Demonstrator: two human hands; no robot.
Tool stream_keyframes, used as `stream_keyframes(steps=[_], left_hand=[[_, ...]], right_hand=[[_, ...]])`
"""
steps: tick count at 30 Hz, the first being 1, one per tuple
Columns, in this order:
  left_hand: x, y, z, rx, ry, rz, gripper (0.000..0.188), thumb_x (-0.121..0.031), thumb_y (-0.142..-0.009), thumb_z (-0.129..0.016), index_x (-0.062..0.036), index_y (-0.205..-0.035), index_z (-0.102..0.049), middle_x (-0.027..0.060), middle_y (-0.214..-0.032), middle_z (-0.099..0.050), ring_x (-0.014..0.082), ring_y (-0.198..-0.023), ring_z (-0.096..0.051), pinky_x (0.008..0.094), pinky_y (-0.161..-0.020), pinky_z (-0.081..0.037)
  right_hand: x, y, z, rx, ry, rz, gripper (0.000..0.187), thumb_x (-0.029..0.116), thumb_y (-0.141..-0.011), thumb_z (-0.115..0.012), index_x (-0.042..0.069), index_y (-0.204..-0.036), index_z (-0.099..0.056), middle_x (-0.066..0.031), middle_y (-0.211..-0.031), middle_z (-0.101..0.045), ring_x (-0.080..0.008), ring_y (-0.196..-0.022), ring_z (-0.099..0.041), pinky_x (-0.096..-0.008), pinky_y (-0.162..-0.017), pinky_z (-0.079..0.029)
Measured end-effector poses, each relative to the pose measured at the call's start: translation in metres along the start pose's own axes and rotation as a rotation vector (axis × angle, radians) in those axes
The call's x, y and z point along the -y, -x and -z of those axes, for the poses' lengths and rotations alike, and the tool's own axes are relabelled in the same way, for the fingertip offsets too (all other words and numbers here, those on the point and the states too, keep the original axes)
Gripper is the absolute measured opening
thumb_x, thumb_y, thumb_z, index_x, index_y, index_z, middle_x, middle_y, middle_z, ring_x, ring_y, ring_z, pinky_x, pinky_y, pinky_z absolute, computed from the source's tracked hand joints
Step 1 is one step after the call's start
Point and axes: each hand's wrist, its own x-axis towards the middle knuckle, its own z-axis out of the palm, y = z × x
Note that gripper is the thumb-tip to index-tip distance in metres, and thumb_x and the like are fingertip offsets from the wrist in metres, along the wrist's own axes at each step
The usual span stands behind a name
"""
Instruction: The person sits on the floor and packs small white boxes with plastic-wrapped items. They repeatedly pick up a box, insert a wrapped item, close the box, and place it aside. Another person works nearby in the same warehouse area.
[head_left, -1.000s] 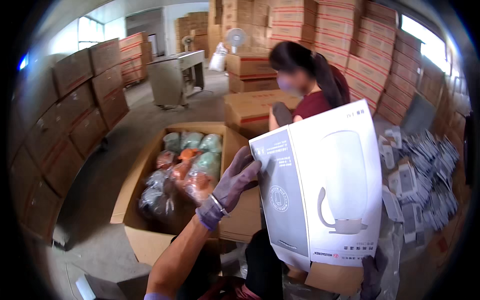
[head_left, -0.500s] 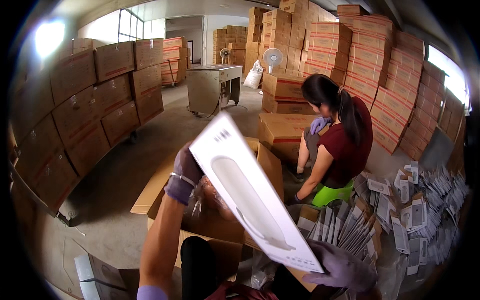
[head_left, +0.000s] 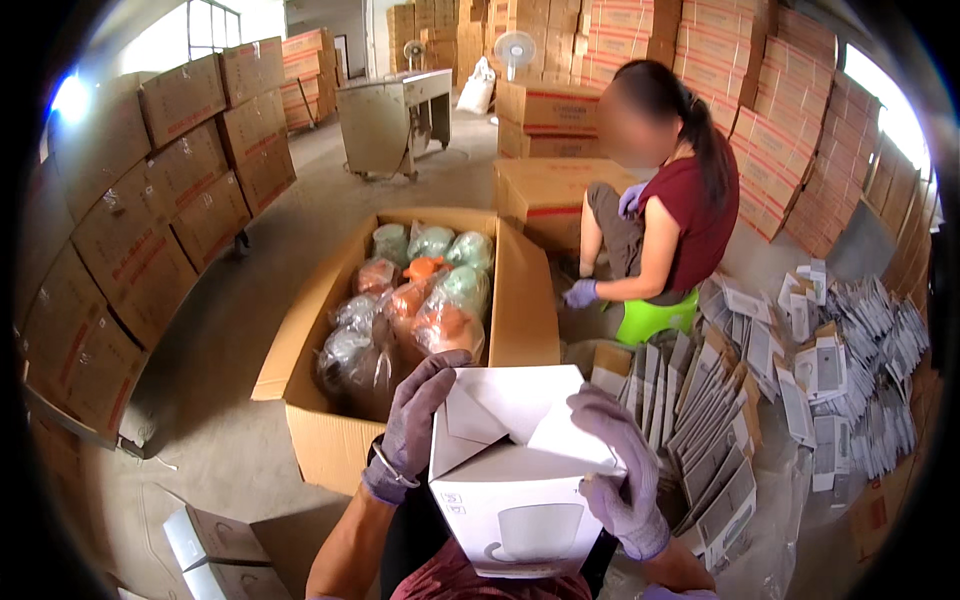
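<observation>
A white printed carton [head_left: 520,500], opened out into a box shape, stands over my lap with a pale cup-like picture on its near side. Its upper flaps [head_left: 545,410] are partly folded inward, leaving a dark gap between them. My left hand [head_left: 420,420], in a grey-purple glove, grips the carton's left edge near the top corner. On the opposite side my gloved right hand [head_left: 622,465] holds the right wall and a flap, fingers bent round the edge. Just beyond is an open brown cardboard box [head_left: 335,440] with several plastic-wrapped orange, pale green and greyish items [head_left: 440,325].
A co-worker [head_left: 690,220] in a dark red top sits on a green stool [head_left: 655,318] at right. Flattened white cartons [head_left: 700,440] lie piled beside them. Stacked brown boxes [head_left: 130,260] line the left, and a metal table [head_left: 390,120] stands farther back.
The white carton went from flat and slanted to an opened box shape held low before me. Both hands now grip its sides near the top. The view has tipped down, revealing the brown box's contents.
</observation>
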Motion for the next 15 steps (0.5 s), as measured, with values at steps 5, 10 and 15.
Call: stream_keyframes(steps=[5,10,15], left_hand=[[0.019,0.020,0.017,0.042,-0.295,-0.165,0.041,-0.028,-0.096,-0.038,0.0042,-0.118,-0.051,0.0135,-0.108,-0.059,0.0206,-0.096,-0.058,0.0312,-0.089,-0.044],[0.024,0.017,0.025,-0.044,-0.097,-0.097,0.042,-0.034,-0.097,-0.039,0.0027,-0.110,-0.055,0.0113,-0.104,-0.060,0.0183,-0.093,-0.058,0.0305,-0.085,-0.046],[0.000,-0.022,0.067,0.001,-0.158,-0.388,0.032,-0.029,-0.095,-0.045,-0.0009,-0.106,-0.056,0.0076,-0.097,-0.059,0.0151,-0.091,-0.055,0.0270,-0.082,-0.045]], right_hand=[[0.002,0.019,-0.026,0.012,0.005,0.003,0.076,0.030,-0.074,-0.069,-0.004,-0.135,-0.038,-0.0250,-0.140,-0.036,-0.0449,-0.132,-0.030,-0.0524,-0.108,-0.023],[-0.005,0.010,-0.038,0.022,-0.026,0.030,0.088,0.041,-0.073,-0.072,-0.004,-0.138,-0.033,-0.0258,-0.144,-0.029,-0.0444,-0.134,-0.024,-0.0519,-0.109,-0.019],[-0.024,-0.022,-0.031,0.126,-0.286,-0.075,0.114,0.061,-0.066,-0.072,-0.003,-0.144,-0.018,-0.0232,-0.150,-0.014,-0.0352,-0.140,-0.013,-0.0455,-0.112,-0.013]])
